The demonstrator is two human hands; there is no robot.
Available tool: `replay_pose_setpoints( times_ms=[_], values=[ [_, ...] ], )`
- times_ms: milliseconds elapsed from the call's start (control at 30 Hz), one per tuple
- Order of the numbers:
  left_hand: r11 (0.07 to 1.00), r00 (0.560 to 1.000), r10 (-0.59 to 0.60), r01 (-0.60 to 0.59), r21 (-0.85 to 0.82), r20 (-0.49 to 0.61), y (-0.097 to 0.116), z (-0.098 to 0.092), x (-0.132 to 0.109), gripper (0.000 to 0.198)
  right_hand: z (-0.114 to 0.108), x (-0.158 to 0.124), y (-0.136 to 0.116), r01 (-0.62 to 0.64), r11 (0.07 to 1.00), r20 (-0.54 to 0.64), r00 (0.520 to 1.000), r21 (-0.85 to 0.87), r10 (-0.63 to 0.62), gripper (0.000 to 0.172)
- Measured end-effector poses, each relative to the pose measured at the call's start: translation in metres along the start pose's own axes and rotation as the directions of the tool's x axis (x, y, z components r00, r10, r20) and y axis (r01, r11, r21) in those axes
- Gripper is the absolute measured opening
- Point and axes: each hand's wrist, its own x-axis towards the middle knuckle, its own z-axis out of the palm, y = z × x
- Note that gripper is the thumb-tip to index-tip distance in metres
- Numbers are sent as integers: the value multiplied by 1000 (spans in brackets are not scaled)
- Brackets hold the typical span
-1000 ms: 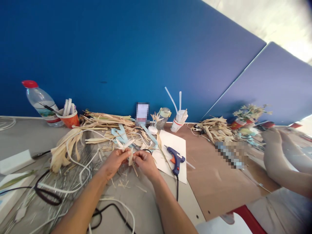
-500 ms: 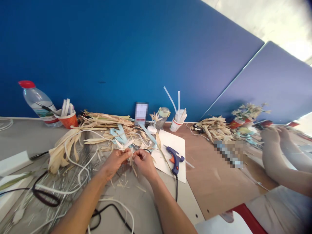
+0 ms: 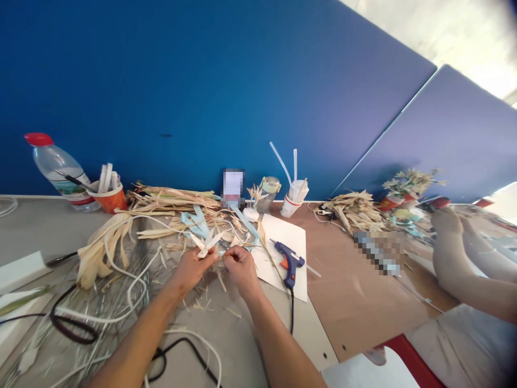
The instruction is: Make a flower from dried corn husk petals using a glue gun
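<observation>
A pale flower of dried corn husk (image 3: pixel 207 243) is pinched at its base by my left hand (image 3: pixel 197 267), its pointed petals spreading above the fingers. Close beside it, my right hand (image 3: pixel 241 269) has its fingertips pressed together near the flower's lower end; what they grip, if anything, is too small to make out. Light blue ribbon (image 3: pixel 196 223) lies just behind the hands. To the right, a blue hot glue gun (image 3: pixel 289 264) rests on a white sheet (image 3: pixel 299 234) with a long dry stem (image 3: pixel 270 248). Small husk scraps (image 3: pixel 204 304) litter the table below.
Husk bundles (image 3: pixel 177 199), an orange cup (image 3: pixel 111 196), a bottle (image 3: pixel 60 172), a phone (image 3: pixel 233 186) and a cup of glue sticks (image 3: pixel 291 205) line the blue partition (image 3: pixel 202 97). White cables (image 3: pixel 129 293) and thin wires lie left. Another person's arm (image 3: pixel 456 258) is at right.
The flower in my left hand has turned, so its petals now show more openly. A husk strip that stood between my hands no longer shows there. My right hand stays nearly in place.
</observation>
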Motion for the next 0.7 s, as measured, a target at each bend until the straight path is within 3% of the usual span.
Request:
replay_pose_setpoints(
  times_ms=[100, 233, 567, 700],
  values=[
    [998, 1000, -26, 25, -51, -6, -4, -4, 3, 19, -2, 3, 1, 1, 998, -21, 1000, 67, 1, 6],
    [997, 999, -28, 30, -69, 26, -5, -5, 2, 19, 0, 1, -3, 28, 998, 44, 999, 64, -31, 9],
    [997, 997, -42, 47, -65, 69, 1, -2, -1, 20, 3, -6, -6, 212, 945, 32, 977, -248, -211, 10],
    [999, 995, -28, 31, -29, 94, -1, -2, 0, 23, 4, -7, -5, 223, 905, 24, 973, -363, -230, 9]
  ],
)
